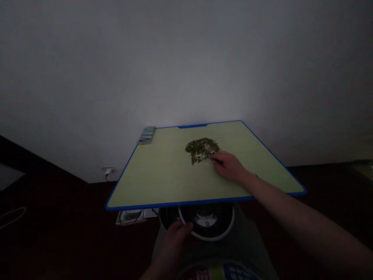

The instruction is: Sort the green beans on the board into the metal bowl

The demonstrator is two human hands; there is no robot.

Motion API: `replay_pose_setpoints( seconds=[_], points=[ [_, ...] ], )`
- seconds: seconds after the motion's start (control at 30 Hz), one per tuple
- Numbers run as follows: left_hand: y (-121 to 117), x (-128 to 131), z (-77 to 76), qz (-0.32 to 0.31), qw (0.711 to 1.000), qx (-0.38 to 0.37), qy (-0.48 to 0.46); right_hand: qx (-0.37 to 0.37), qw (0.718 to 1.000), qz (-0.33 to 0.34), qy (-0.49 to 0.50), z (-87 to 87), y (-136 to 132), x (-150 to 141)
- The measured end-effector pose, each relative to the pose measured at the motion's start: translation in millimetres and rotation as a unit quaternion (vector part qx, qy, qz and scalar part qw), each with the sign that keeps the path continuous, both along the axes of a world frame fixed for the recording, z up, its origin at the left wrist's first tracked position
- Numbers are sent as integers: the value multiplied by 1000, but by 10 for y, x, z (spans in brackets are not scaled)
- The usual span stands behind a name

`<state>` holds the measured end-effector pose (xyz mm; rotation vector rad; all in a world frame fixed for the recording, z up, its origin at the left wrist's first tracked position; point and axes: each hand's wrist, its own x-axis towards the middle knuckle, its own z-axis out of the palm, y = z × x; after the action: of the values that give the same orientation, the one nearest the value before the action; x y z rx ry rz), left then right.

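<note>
On the pale yellow-green board (pixel 163 171) lies a spread heap of small brownish-green grains (pixel 201 147), thinner toward its near side. My right hand (pixel 229 165) rests at the heap's right edge, fingertips drawn together among the grains; what they hold, if anything, is too small to make out. Below the board's near edge, my left hand (pixel 176 235) grips the rim of a round metal bowl (pixel 214 236), thumb over the edge. The bowl sits above my lap, its shiny inside partly hidden by the board. A second dark round rim (pixel 164 219) shows behind it on the left.
A blurred, stacked-looking object (pixel 146 136) lies on the board's far left corner. The board's blue edge (pixel 175 203) stands near a white wall (pixel 186 77). A plug with a cord (pixel 108 171) is in the wall at left. A shallow white box (pixel 131 217) sits below.
</note>
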<state>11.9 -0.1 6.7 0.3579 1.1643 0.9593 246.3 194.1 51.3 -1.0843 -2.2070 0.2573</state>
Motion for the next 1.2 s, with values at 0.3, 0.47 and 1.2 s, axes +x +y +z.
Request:
replay_pose_setpoints(
  seconds=[0.3, 0.47, 1.2],
  points=[
    [9, 26, 56, 16, 1000, -6, -13, -3, 1000, 15, 12, -22, 11, 6],
    [11, 25, 89, 0, 1000, -1, -20, 0, 999, 31, 9, -6, 3, 4],
    [10, 12, 52, 7, 1000, -3, -9, 1, 999, 29, -22, -14, 7, -14]
  ],
)
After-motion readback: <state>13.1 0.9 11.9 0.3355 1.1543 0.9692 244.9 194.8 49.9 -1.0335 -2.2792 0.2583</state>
